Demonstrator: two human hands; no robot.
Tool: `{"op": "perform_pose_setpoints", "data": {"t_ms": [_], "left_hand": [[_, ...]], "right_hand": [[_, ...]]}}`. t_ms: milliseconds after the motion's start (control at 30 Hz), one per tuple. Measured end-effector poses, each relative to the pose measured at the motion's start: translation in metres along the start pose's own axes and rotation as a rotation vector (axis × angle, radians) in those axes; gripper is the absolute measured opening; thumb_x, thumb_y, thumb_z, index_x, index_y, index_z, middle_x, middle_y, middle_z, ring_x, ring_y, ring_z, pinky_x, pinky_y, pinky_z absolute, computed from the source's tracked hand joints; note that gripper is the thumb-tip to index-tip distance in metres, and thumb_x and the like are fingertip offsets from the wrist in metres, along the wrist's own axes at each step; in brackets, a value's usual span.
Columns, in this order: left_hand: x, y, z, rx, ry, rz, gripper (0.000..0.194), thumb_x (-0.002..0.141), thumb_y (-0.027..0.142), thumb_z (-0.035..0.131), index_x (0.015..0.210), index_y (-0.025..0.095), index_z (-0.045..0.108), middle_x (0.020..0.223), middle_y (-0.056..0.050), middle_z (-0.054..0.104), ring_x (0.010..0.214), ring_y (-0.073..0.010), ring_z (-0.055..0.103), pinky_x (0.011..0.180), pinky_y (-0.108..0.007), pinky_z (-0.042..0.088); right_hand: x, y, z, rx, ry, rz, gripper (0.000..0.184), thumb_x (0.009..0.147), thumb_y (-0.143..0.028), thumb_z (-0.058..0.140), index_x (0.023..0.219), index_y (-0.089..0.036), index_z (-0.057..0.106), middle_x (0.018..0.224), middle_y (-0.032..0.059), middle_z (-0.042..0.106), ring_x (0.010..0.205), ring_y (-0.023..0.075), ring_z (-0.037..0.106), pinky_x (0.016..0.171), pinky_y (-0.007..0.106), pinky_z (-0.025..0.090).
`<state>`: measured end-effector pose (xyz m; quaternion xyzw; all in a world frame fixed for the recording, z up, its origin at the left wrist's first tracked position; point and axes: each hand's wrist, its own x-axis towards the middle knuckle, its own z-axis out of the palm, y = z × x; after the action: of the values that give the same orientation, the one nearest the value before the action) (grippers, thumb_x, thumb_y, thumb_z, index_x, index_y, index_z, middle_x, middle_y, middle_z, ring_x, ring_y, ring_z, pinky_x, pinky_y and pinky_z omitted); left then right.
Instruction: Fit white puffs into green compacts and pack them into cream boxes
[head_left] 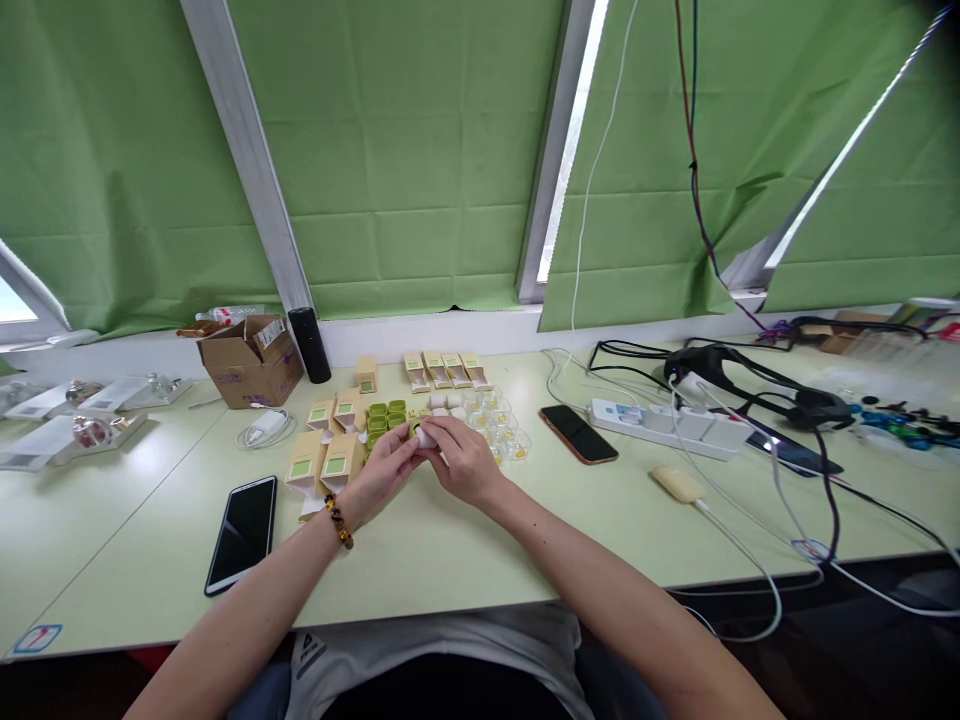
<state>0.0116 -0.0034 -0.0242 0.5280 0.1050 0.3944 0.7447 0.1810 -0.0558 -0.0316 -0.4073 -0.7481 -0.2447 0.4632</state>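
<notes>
My left hand (384, 465) and my right hand (463, 458) meet over the pale green table (465, 545), fingers closed round a small white cylinder-shaped piece (425, 437) held between them. A beaded bracelet (339, 521) sits on my left wrist. Just left of the hands stand small tan cartons with green labels (325, 452). Behind the hands lie green jar-like pieces (385, 414), white caps (447, 402) and clear little containers (501, 428).
A black phone (242, 533) lies at the left front, another phone (578, 433) to the right. A cardboard box (251, 360) and black cylinder (309, 344) stand at the back left. A power strip (667, 423), tangled cables (750, 380) and a cream mouse (677, 484) occupy the right.
</notes>
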Motion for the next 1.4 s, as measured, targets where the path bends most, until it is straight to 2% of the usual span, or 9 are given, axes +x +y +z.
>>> {"op": "perform_pose_setpoints", "data": {"t_ms": [300,500,600,767,900,1067,1233,1400], "left_hand": [[0.002,-0.005,0.005,0.033,0.067,0.041,0.033,0.086,0.036,0.083,0.113,0.019,0.075,0.113,-0.008,0.074,0.104,-0.0177,0.066,0.096,-0.029,0.050],[0.004,-0.006,0.009,0.091,0.094,0.083,0.028,0.085,0.038,0.083,0.103,0.017,0.074,0.101,-0.005,0.073,0.093,-0.0143,0.063,0.086,-0.025,0.049],[0.004,-0.009,0.007,0.085,0.096,0.088,0.029,0.085,0.038,0.083,0.105,0.018,0.074,0.099,-0.004,0.072,0.094,-0.0151,0.063,0.089,-0.027,0.049],[-0.001,-0.010,0.001,0.015,0.061,0.040,0.031,0.089,0.034,0.079,0.117,0.021,0.074,0.118,-0.007,0.072,0.114,-0.0194,0.063,0.104,-0.031,0.045],[-0.004,-0.007,0.000,0.068,-0.018,0.025,0.046,0.085,0.034,0.085,0.126,0.021,0.069,0.133,-0.011,0.067,0.127,-0.0241,0.059,0.111,-0.034,0.042],[0.000,-0.006,0.003,0.129,0.018,0.028,0.044,0.084,0.043,0.085,0.117,0.018,0.069,0.123,-0.010,0.069,0.120,-0.0238,0.061,0.106,-0.034,0.044],[0.001,-0.005,0.004,0.146,0.013,0.042,0.040,0.085,0.046,0.084,0.106,0.016,0.069,0.107,-0.008,0.069,0.105,-0.0201,0.061,0.097,-0.031,0.045],[-0.001,-0.005,0.004,0.129,0.024,0.030,0.040,0.085,0.044,0.084,0.109,0.017,0.069,0.107,-0.006,0.068,0.103,-0.0189,0.059,0.096,-0.030,0.045]], "right_hand": [[0.001,-0.001,-0.001,-0.081,-0.025,-0.053,0.030,0.107,-0.027,0.052,0.131,-0.015,0.063,0.117,0.0176,0.074,0.108,0.0282,0.072,0.085,0.041,0.065],[0.003,-0.002,-0.002,-0.074,-0.032,-0.063,0.030,0.107,-0.025,0.050,0.131,-0.016,0.064,0.118,0.0176,0.073,0.109,0.0284,0.071,0.084,0.042,0.065],[0.003,-0.002,-0.002,-0.073,-0.033,-0.068,0.029,0.106,-0.023,0.050,0.130,-0.015,0.064,0.117,0.0180,0.073,0.108,0.0281,0.071,0.084,0.042,0.064],[0.000,0.002,0.001,-0.052,-0.023,-0.041,0.029,0.105,-0.024,0.053,0.131,-0.016,0.064,0.118,0.0174,0.073,0.110,0.0282,0.071,0.086,0.041,0.065],[-0.002,0.003,0.004,-0.025,-0.027,-0.051,0.032,0.105,-0.022,0.053,0.135,-0.017,0.062,0.120,0.0180,0.072,0.112,0.0284,0.070,0.089,0.042,0.064],[-0.001,-0.002,0.004,0.015,-0.028,-0.063,0.037,0.103,-0.019,0.054,0.139,-0.013,0.058,0.120,0.0194,0.070,0.112,0.0292,0.069,0.090,0.043,0.064],[-0.005,-0.005,0.006,0.058,-0.029,-0.004,0.045,0.101,-0.020,0.055,0.146,-0.013,0.052,0.127,0.0213,0.067,0.120,0.0309,0.066,0.100,0.047,0.061],[-0.009,-0.004,0.012,0.048,-0.024,0.050,0.046,0.101,-0.020,0.053,0.146,-0.014,0.050,0.129,0.0212,0.066,0.122,0.0317,0.065,0.100,0.050,0.062]]}}
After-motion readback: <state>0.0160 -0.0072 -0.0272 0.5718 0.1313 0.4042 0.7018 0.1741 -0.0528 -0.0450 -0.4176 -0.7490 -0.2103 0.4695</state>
